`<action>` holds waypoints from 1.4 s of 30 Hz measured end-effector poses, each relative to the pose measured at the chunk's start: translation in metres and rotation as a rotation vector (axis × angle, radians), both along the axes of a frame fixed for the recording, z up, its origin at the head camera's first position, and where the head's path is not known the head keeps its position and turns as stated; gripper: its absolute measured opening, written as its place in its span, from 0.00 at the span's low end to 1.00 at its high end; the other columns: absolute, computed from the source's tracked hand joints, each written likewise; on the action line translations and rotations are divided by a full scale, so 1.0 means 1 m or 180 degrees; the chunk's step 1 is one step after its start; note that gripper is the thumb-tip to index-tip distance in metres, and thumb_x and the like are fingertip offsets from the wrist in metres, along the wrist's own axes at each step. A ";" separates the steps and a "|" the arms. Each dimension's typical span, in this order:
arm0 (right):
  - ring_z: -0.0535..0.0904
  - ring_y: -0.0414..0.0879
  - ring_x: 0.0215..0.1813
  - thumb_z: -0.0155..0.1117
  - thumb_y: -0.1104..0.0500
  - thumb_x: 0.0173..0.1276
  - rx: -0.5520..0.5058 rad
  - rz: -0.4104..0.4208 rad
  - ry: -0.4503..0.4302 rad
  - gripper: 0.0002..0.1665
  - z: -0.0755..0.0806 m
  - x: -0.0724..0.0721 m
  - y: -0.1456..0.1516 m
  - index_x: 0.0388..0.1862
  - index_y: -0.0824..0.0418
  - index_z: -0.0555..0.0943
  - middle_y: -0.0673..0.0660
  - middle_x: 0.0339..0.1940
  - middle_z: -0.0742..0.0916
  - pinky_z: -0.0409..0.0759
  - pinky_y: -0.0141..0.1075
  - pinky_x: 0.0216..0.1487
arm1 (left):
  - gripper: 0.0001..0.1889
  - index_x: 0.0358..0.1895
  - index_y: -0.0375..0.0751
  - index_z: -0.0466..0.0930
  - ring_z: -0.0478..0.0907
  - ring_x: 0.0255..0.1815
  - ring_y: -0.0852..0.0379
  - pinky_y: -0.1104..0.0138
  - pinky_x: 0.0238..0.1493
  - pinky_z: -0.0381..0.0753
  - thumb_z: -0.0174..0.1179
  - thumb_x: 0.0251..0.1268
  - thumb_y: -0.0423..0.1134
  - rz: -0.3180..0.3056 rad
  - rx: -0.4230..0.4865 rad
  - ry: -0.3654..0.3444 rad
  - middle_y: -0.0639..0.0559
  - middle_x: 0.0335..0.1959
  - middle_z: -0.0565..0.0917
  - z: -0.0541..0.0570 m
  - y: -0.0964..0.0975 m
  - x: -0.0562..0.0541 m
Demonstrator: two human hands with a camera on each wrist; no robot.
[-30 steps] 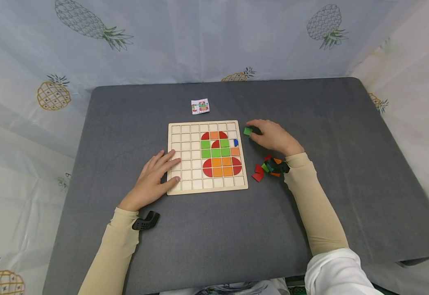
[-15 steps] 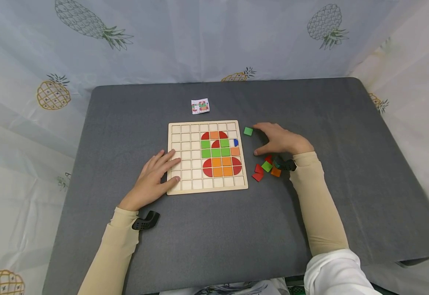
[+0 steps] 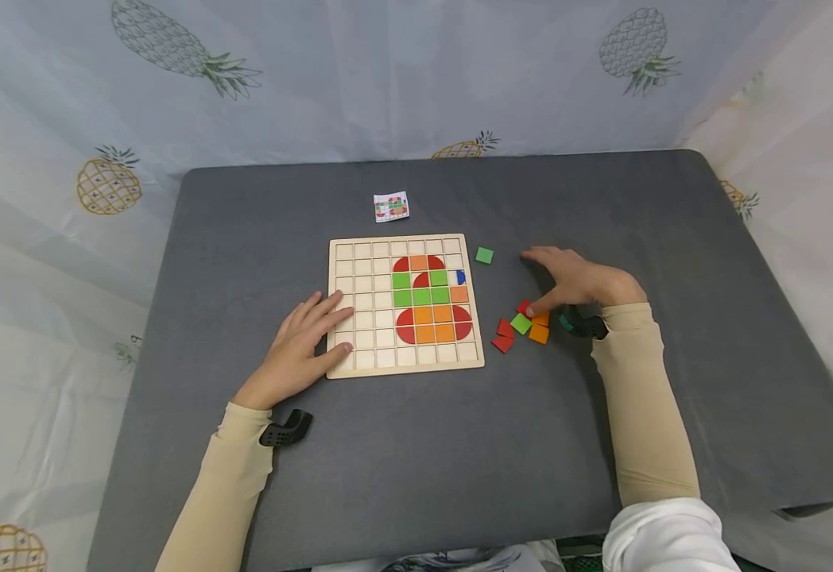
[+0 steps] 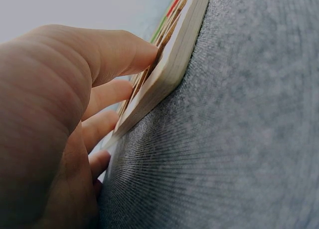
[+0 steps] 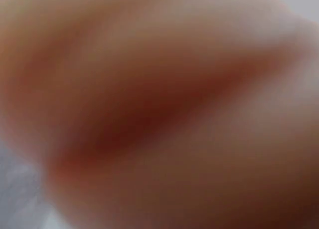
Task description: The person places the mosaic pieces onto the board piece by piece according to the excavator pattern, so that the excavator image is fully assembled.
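Note:
My left hand [image 3: 295,349] rests with spread fingers on the left edge of a wooden grid board [image 3: 362,369]. In the left wrist view its thumb [image 4: 127,52] lies over the board's rim [image 4: 169,69]. Red, orange, green and blue-and-white tiles fill part of the grid's right half. My right hand [image 3: 581,278] is to the right of the board, thumb and fingers apart, with the thumb tip at a small pile of red, orange and green tiles [image 3: 521,323]. A lone green tile [image 3: 484,255] lies beside the board's upper right corner. Blurred skin fills most of the right wrist view.
A small printed card [image 3: 391,206] with a coloured grid pattern lies behind the board. Grey cloth covers the table [image 3: 416,453]. A pineapple-print curtain [image 3: 359,79] hangs behind it.
My right hand has let go of the green tile by the board's corner and moved right and toward me, to the tile pile. My left hand has stayed on the board.

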State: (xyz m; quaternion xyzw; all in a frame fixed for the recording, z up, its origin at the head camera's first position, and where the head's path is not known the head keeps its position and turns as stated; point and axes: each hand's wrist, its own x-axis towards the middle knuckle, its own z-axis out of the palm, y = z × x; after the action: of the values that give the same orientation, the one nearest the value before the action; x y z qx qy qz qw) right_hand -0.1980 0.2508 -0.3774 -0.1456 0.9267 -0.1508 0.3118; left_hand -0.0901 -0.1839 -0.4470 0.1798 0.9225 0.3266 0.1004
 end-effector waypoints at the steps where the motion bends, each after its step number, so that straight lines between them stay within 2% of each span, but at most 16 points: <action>1: 0.47 0.72 0.81 0.79 0.49 0.58 0.0009 0.0028 0.0021 0.62 0.000 0.001 0.002 0.82 0.64 0.54 0.70 0.83 0.54 0.52 0.70 0.77 | 0.32 0.77 0.50 0.66 0.40 0.86 0.42 0.38 0.80 0.38 0.61 0.73 0.47 -0.0002 0.0009 0.0001 0.49 0.84 0.54 0.000 0.000 0.000; 8: 0.48 0.68 0.81 0.75 0.50 0.63 0.0149 -0.0177 0.0160 0.56 -0.001 0.005 0.009 0.82 0.63 0.55 0.67 0.82 0.56 0.57 0.70 0.74 | 0.32 0.77 0.51 0.65 0.41 0.86 0.42 0.38 0.81 0.37 0.60 0.73 0.47 -0.0001 -0.0015 0.0003 0.50 0.84 0.54 0.001 0.001 -0.001; 12: 0.53 0.67 0.78 0.69 0.49 0.70 0.0118 -0.0373 0.0414 0.45 -0.008 -0.001 0.008 0.79 0.62 0.61 0.68 0.79 0.61 0.62 0.68 0.72 | 0.32 0.77 0.51 0.65 0.40 0.86 0.42 0.37 0.80 0.38 0.60 0.73 0.48 0.0024 -0.0019 -0.0014 0.49 0.84 0.53 -0.002 0.001 -0.001; 17: 0.61 0.65 0.72 0.63 0.46 0.74 0.0086 -0.0664 0.0851 0.33 -0.023 -0.007 0.001 0.72 0.60 0.72 0.67 0.75 0.67 0.70 0.67 0.64 | 0.31 0.77 0.51 0.66 0.41 0.86 0.42 0.37 0.80 0.38 0.60 0.73 0.47 0.0036 -0.0005 0.0003 0.49 0.84 0.54 -0.003 0.000 0.001; 20: 0.64 0.64 0.70 0.61 0.47 0.75 0.0088 -0.0757 0.1007 0.28 -0.028 -0.007 -0.003 0.68 0.60 0.76 0.67 0.72 0.70 0.73 0.66 0.59 | 0.32 0.77 0.51 0.66 0.41 0.86 0.42 0.37 0.80 0.38 0.61 0.73 0.47 0.0041 0.0010 -0.0011 0.49 0.84 0.54 -0.003 0.000 0.001; 24: 0.69 0.62 0.67 0.60 0.47 0.76 0.0053 -0.0745 0.1069 0.26 -0.028 -0.007 -0.006 0.65 0.61 0.78 0.66 0.69 0.73 0.75 0.64 0.58 | 0.32 0.77 0.51 0.66 0.41 0.86 0.42 0.37 0.80 0.38 0.61 0.73 0.47 0.0047 0.0020 -0.0016 0.49 0.84 0.54 -0.002 0.001 0.001; 30: 0.73 0.61 0.63 0.64 0.48 0.73 0.0039 -0.0546 0.0956 0.30 -0.024 -0.005 -0.012 0.68 0.62 0.77 0.66 0.63 0.77 0.76 0.62 0.59 | 0.32 0.77 0.51 0.66 0.40 0.86 0.42 0.37 0.80 0.37 0.61 0.72 0.47 0.0039 0.0018 -0.0011 0.50 0.84 0.53 0.000 0.001 0.001; 36: 0.73 0.59 0.58 0.64 0.54 0.73 -0.0023 -0.0465 0.1000 0.26 -0.024 -0.004 -0.017 0.66 0.62 0.78 0.65 0.59 0.80 0.77 0.58 0.57 | 0.32 0.77 0.51 0.66 0.40 0.86 0.42 0.37 0.80 0.37 0.61 0.72 0.47 0.0045 0.0019 -0.0013 0.49 0.84 0.53 0.000 0.000 0.001; 42: 0.74 0.58 0.57 0.64 0.55 0.73 -0.0154 -0.0421 0.1039 0.25 -0.025 -0.004 -0.020 0.67 0.62 0.78 0.64 0.58 0.80 0.78 0.56 0.57 | 0.31 0.77 0.50 0.66 0.41 0.86 0.41 0.36 0.80 0.38 0.60 0.73 0.47 0.0025 0.0018 -0.0010 0.49 0.84 0.54 0.001 0.001 0.001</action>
State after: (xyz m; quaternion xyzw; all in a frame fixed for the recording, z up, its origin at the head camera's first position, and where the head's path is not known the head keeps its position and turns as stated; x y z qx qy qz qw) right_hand -0.2023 0.2308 -0.4025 -0.1144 0.9687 -0.1677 0.1431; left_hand -0.0887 -0.1831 -0.4459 0.1759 0.9221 0.3299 0.1000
